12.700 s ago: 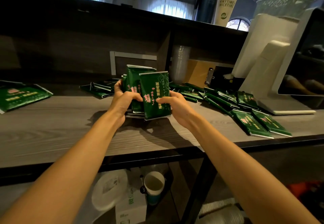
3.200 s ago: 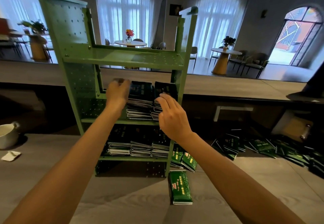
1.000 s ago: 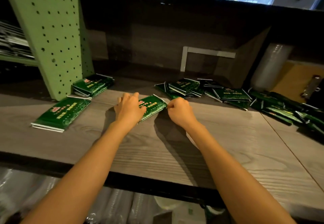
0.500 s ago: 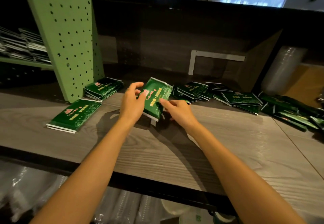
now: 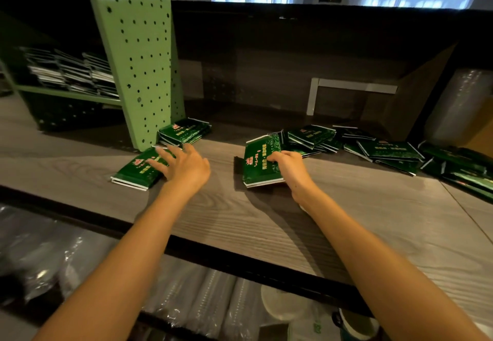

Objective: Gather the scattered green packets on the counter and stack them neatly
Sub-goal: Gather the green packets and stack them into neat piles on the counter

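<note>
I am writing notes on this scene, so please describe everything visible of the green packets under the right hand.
The green packets form a small flat stack, at least two by the pale edges at the near end. The wrapper looks like glossy dark green foil or plastic, with a pink emblem, light print and a faint swirl pattern. The stack rests on the grey wood-grain counter, long side pointing away from the person. The right hand grips its right edge, fingers curled over the top.

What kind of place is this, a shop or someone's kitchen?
Most likely the staff side of a café counter. Under the wooden counter lie sleeves of disposable cups, a green pegboard rack on it holds stacked packs, and loose green packets lie scattered along it.
</note>
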The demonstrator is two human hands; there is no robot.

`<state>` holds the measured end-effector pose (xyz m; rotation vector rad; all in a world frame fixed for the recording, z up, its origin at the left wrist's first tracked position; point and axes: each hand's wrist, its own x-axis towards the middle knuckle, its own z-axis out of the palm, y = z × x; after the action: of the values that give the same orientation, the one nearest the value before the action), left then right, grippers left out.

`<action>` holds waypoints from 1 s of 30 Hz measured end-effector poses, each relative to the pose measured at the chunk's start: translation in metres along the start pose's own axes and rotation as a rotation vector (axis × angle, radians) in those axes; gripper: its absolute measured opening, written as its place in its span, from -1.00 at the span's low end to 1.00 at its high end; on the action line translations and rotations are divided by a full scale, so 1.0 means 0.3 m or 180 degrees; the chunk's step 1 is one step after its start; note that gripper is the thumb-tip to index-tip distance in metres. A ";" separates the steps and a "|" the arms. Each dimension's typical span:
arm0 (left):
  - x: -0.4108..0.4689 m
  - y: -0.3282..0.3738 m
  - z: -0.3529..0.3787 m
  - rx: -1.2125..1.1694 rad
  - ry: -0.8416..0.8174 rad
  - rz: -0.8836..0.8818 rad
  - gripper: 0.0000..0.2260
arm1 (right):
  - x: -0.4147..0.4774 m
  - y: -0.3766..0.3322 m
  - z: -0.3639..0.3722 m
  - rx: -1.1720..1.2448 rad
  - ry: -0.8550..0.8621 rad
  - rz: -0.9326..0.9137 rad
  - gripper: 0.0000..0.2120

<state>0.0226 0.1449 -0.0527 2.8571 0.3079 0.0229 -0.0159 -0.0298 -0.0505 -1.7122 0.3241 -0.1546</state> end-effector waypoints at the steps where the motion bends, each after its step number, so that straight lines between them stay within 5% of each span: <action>1: 0.002 -0.016 -0.002 0.0084 -0.0100 -0.0148 -0.44 | -0.001 0.004 -0.001 0.0006 -0.0002 -0.0015 -0.89; 5: -0.003 -0.045 -0.002 0.0079 -0.0289 -0.0262 -0.45 | -0.009 0.003 -0.009 -0.0049 -0.0019 -0.0017 -0.89; 10: -0.047 0.002 -0.010 0.0413 -0.0144 0.0408 -0.65 | -0.018 -0.002 -0.019 -0.0443 0.0148 -0.0323 -0.71; 14: -0.066 0.043 -0.013 -0.0209 -0.0098 0.1080 -0.67 | -0.021 0.000 -0.035 -0.0911 0.0267 -0.0548 -0.82; 26: -0.040 0.045 -0.025 -0.0265 -0.0097 0.0679 -0.50 | 0.021 0.012 -0.076 -0.0592 0.0438 -0.0251 -0.79; 30: -0.042 0.075 -0.052 -0.1141 -0.0135 0.0683 -0.75 | 0.025 0.007 -0.084 -0.0087 0.0558 -0.0077 -0.77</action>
<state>0.0144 0.1252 -0.0315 2.5163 -0.0139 0.0532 -0.0162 -0.0562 -0.0488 -1.7339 0.4368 -0.3204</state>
